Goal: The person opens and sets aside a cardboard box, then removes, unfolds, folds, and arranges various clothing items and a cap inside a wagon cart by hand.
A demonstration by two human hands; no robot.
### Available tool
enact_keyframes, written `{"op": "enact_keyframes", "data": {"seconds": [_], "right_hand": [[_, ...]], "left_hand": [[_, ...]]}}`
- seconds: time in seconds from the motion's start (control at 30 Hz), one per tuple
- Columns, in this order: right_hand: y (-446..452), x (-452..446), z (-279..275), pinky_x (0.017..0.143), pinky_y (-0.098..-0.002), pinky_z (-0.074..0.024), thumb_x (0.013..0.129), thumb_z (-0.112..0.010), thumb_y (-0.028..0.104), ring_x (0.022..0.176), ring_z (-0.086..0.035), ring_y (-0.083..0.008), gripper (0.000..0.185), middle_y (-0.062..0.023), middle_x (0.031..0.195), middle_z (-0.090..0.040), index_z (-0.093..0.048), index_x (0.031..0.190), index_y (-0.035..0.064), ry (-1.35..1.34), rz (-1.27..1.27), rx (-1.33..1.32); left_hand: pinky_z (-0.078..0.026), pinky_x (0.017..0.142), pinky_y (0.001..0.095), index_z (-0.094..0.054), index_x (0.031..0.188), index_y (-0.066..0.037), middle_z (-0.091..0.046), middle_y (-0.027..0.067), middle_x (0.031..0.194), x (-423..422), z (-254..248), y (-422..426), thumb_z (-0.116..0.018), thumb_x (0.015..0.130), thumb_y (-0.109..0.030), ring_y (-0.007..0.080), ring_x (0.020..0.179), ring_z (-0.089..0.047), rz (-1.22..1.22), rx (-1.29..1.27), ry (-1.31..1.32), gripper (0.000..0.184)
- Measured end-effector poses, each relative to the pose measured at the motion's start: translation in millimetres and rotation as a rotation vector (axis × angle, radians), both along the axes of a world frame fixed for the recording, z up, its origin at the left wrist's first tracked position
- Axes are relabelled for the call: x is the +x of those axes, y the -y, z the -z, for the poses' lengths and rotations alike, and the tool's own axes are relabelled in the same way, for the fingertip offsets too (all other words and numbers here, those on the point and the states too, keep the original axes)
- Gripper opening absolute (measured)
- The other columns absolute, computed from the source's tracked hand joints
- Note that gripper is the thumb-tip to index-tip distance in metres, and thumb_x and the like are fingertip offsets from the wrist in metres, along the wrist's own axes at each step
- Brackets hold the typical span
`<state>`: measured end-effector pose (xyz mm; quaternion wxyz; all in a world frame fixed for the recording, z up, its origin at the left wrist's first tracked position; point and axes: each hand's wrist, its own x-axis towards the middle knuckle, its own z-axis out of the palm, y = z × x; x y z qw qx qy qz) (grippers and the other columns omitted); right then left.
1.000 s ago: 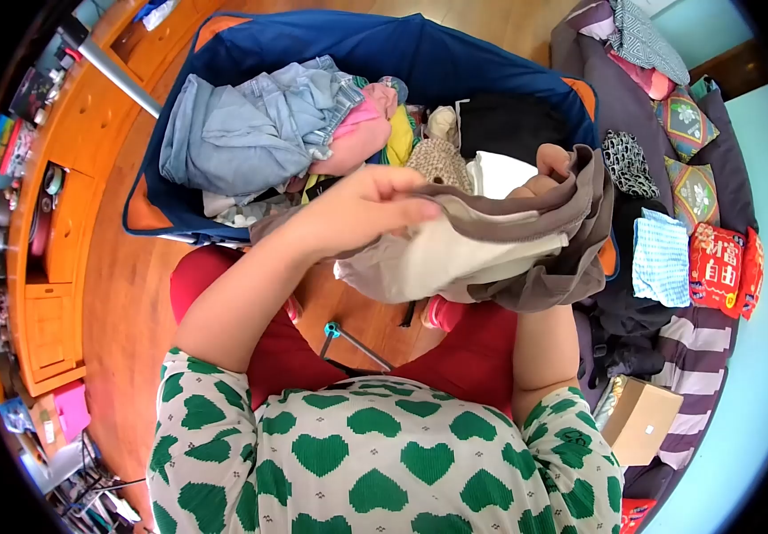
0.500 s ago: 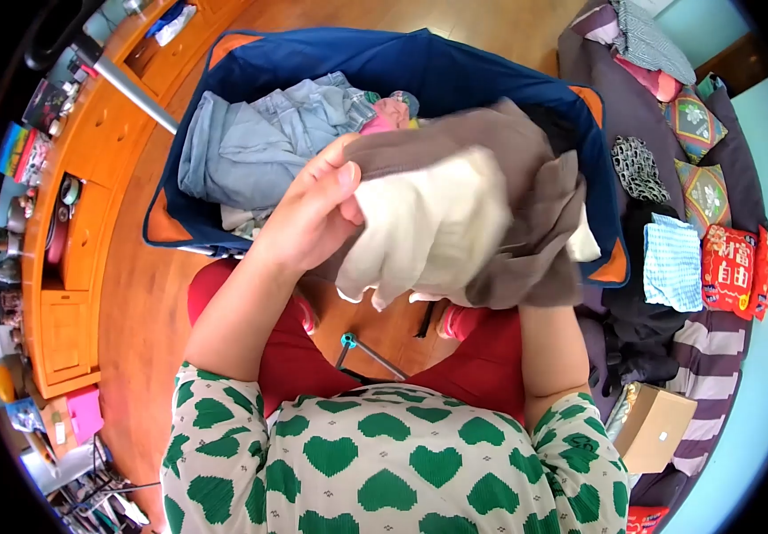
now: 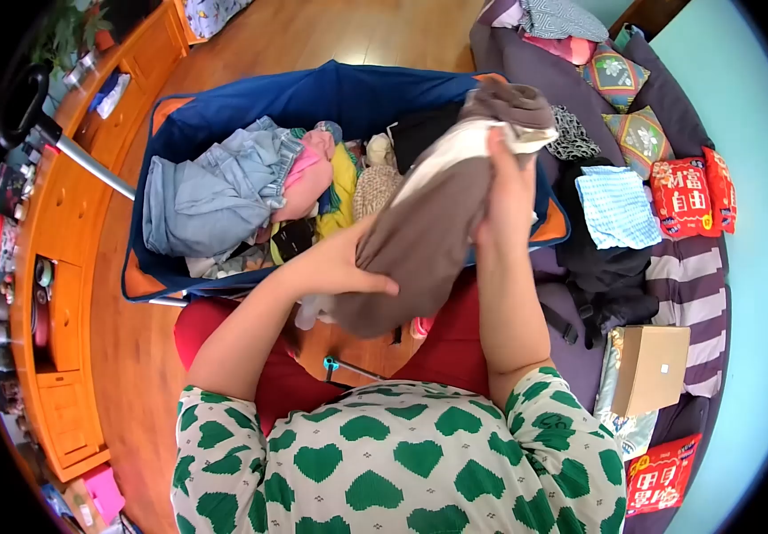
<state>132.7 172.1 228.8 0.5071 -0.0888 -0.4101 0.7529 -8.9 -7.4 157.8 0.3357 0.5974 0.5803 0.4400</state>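
A brown garment with white parts (image 3: 433, 231) stretches slantwise between my hands, above the near side of a blue fabric cart (image 3: 331, 84). My left hand (image 3: 353, 258) grips its lower left part, thumb lying over the cloth and the other fingers hidden behind it. At the bunched upper end, my right hand (image 3: 510, 191) holds the cloth from its right side. Inside the cart at left lies folded light-blue denim (image 3: 210, 182). Beside it are pink cloth (image 3: 310, 173), yellow cloth (image 3: 339, 182), a beige knit piece (image 3: 375, 190) and black cloth (image 3: 420, 133).
A grey sofa (image 3: 526, 67) runs along the right, with patterned cushions (image 3: 613, 76), a blue-and-white cloth (image 3: 617, 206), red packages (image 3: 682, 198) and a cardboard box (image 3: 655, 367). An orange wooden cabinet (image 3: 72, 320) lines the left. The cart's metal handle (image 3: 95, 169) sticks out leftward.
The garment has turned from a loose bundle showing much white to a longer slanted shape showing mostly brown. My left hand has moved lower; my right hand has come into sight at the upper end.
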Motion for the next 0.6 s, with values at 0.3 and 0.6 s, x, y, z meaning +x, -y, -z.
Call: {"op": "enact_keyframes", "data": {"seconds": [0.3, 0.6], "right_hand": [[16, 51, 75, 0.113, -0.0449, -0.0383, 0.067, -0.093, 0.036, 0.142, -0.036, -0.033, 0.108, -0.0158, 0.151, -0.038, -0.033, 0.152, 0.0069, 0.558, 0.042, 1.021], [-12, 60, 82, 0.102, -0.0352, -0.0466, 0.078, -0.074, -0.002, 0.12, -0.058, -0.0204, 0.062, -0.0104, 0.133, -0.061, -0.053, 0.136, 0.0002, 0.559, 0.306, 0.641]], "left_hand": [[-0.048, 0.103, 0.0419, -0.052, 0.138, -0.005, -0.062, 0.0105, 0.131, 5, 3, -11, -0.058, 0.101, -0.023, 0.0245, 0.117, -0.061, -0.309, -0.051, 1.281, 0.041], [-0.049, 0.096, 0.0336, -0.057, 0.136, -0.006, -0.067, 0.0099, 0.127, 19, -55, 20, -0.052, 0.105, -0.041, 0.0204, 0.117, -0.063, -0.193, -0.105, 0.574, 0.048]]}}
